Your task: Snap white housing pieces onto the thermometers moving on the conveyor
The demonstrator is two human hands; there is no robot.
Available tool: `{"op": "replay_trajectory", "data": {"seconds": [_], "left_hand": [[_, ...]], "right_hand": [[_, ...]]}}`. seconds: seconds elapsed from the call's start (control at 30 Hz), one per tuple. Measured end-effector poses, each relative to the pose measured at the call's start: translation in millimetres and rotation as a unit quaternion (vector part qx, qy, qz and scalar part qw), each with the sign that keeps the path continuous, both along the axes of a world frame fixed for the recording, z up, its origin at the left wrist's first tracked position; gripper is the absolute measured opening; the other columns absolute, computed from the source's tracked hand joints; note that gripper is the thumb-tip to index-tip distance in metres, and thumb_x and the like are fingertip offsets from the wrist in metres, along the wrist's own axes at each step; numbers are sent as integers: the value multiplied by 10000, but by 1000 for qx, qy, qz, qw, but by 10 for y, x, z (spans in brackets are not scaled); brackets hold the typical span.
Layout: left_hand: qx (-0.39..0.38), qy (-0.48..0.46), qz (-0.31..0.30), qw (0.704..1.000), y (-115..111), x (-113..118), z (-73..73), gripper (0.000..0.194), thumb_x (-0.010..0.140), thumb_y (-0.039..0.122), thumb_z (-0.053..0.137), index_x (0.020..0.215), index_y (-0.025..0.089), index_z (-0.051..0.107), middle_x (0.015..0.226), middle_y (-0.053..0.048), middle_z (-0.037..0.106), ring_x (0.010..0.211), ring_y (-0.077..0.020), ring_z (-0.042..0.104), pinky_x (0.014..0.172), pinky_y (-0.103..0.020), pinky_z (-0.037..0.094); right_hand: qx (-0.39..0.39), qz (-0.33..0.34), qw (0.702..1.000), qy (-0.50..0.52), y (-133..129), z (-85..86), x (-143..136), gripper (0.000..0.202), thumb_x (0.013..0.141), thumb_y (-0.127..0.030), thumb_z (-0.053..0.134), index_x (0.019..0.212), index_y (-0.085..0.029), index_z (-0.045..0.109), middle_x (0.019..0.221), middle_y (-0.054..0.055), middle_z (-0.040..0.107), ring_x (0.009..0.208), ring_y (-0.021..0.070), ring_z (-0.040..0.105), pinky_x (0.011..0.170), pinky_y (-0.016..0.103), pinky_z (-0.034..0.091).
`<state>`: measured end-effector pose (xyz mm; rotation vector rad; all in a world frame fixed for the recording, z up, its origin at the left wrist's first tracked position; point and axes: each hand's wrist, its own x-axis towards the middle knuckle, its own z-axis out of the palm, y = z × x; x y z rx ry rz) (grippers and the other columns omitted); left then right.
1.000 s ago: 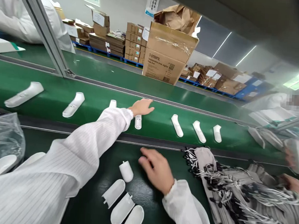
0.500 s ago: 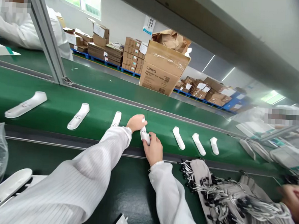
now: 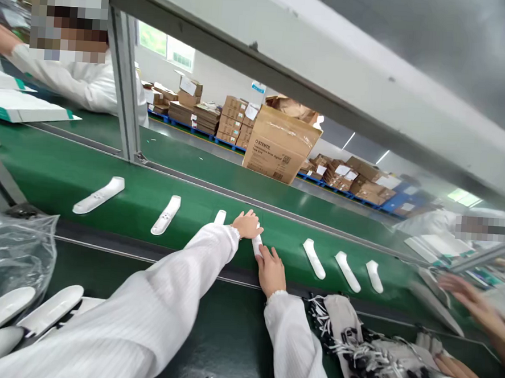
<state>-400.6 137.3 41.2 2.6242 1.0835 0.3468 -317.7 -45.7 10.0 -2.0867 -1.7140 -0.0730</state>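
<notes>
A slim white plastic housing point(image 3: 256, 242) lies on the green belt between my two hands, partly covered by them. My left hand point(image 3: 247, 224) is closed over its far end, fingers curled down. At the near end my right hand point(image 3: 272, 270) grips it with thumb and fingers. Just left of my left wrist, another white housing point(image 3: 220, 216) shows only its top behind my sleeve. Further left on the belt are two similar housings, one point(image 3: 166, 215) close and one point(image 3: 99, 195) beyond it. To the right, a bent white housing point(image 3: 314, 259) is nearest my right hand.
Grey cuffs with bundled cables point(image 3: 371, 344) are heaped at front right, where another person's hand point(image 3: 468, 293) reaches in. White shells point(image 3: 52, 311) and a clear plastic bag point(image 3: 13, 248) sit at front left. A metal post point(image 3: 128, 84) and overhead beam frame the belt; a cardboard box point(image 3: 281, 142) stands behind.
The view has shifted, so the belt and its parts appear lower and further right. Both my hands stay on the same housing. The other person's hand at right has moved up.
</notes>
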Motion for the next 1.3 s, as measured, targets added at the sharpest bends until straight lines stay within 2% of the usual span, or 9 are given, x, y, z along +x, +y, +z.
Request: {"op": "replay_trajectory", "data": {"seconds": [0.1, 0.23, 0.4, 0.5, 0.6, 0.73, 0.9, 1.03, 1.3], "left_hand": [[47, -52, -7, 998, 112, -427, 93, 472, 930, 445, 432, 1302, 174, 538, 1437, -116, 512, 1404, -259, 357, 1170, -452, 255], [11, -73, 83, 994, 275, -935, -60, 439, 927, 462, 421, 1241, 200, 580, 1345, -103, 588, 1270, -252, 504, 1033, -368, 421], [23, -76, 85, 993, 298, -914, -256, 302, 895, 411, 468, 1066, 222, 631, 1161, -73, 670, 1135, -245, 582, 982, -348, 437], [35, -84, 76, 993, 258, -807, -257, 304, 895, 416, 463, 1048, 211, 628, 1135, -83, 674, 1123, -254, 588, 971, -355, 439], [30, -89, 74, 993, 219, -761, -244, 314, 909, 436, 443, 1042, 217, 624, 1121, -83, 676, 1114, -253, 594, 951, -346, 447], [28, -96, 73, 992, 173, -702, -243, 309, 910, 433, 436, 1023, 215, 625, 1108, -87, 677, 1116, -254, 593, 949, -345, 448], [19, -107, 72, 991, 112, -588, -234, 296, 906, 429, 433, 982, 220, 629, 1082, -85, 680, 1103, -259, 595, 933, -346, 457], [30, -113, 74, 990, 80, -499, -241, 243, 894, 401, 459, 934, 225, 622, 1056, -80, 681, 1072, -253, 606, 952, -347, 445], [52, -126, 81, 987, 133, -315, -380, 209, 872, 356, 498, 978, 232, 629, 1070, -82, 676, 1087, -243, 605, 975, -349, 427]], "right_hand": [[110, 61, 990, 62, -530, -47, 84, 407, 946, -367, 470, 1296, -239, 632, 1348, 120, 609, 1278, 305, 545, 1008, 533, 499], [153, 51, 982, 95, -1096, 282, 573, 463, 753, -489, 607, 1196, -621, 597, 1131, -59, 707, 1097, 376, 651, 704, 567, 615], [192, 3, 978, 83, -1124, 1162, 1500, 531, 719, -441, 535, 1095, -810, 469, 943, -79, 712, 1002, 419, 662, 731, 666, 558], [186, -4, 978, 91, -1091, 1351, 1643, 532, 716, -397, 535, 1059, -803, 502, 894, -44, 711, 942, 432, 663, 731, 691, 535], [168, -4, 980, 106, -1092, 1145, 1301, 561, 731, -422, 588, 1202, -716, 509, 1103, -43, 696, 1071, 422, 627, 702, 640, 567], [99, 12, 986, 135, -1168, 643, 531, 341, 929, -499, 575, 1239, -363, 613, 1247, 70, 629, 1093, 246, 614, 876, 426, 561], [44, 27, 986, 160, -1277, 175, -122, 213, 900, -482, 568, 1022, -374, 704, 786, -1, 687, 684, 221, 688, 518, 318, 558], [48, 28, 969, 241, -778, 83, -126, 322, 930, -308, 440, 1119, -223, 687, 622, 2, 655, 490, 174, 625, 465, 258, 515], [183, 50, 979, 79, 343, -115, -128, 489, 843, -83, 396, 1208, -212, 695, 1153, 127, 695, 1058, 246, 687, 907, 365, 577]]}}
